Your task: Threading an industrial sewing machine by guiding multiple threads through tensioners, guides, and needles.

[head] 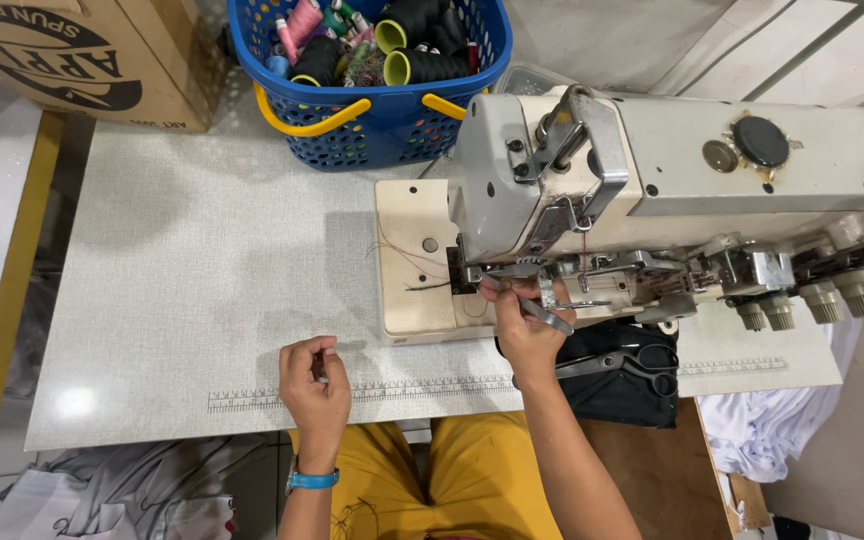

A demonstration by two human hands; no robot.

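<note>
We see our right hand [524,335] up at the needle part of the big cream sewing machine [672,190]. It is at about two o'clock from our left hand. Its fingers are pinched tight on thin metal tweezers [544,315], and the tweezers' far end is lost under the machine's head. A thin dark thread [422,285] lies on the machine's flat bed, at nine o'clock from that hand.

Our left hand [314,385] rests on the pale grey table [202,260], right by the ruler marks [252,400] printed along the near edge. It is curled almost shut, thumb against the fingers. Something small may be in it, but we cannot tell what. A blue watch band [312,480] goes round that wrist.

At four o'clock from our right hand, black scissors [632,362] lie on a dark cloth [617,385]. At twelve o'clock, far up the table, sits a blue basket [372,100] with yellow handles, full of thread spools, mostly black, with some pink ones. A brown cardboard box [82,55] stands at nine o'clock from the basket. White cloth [772,430] hangs low at the right.
</note>
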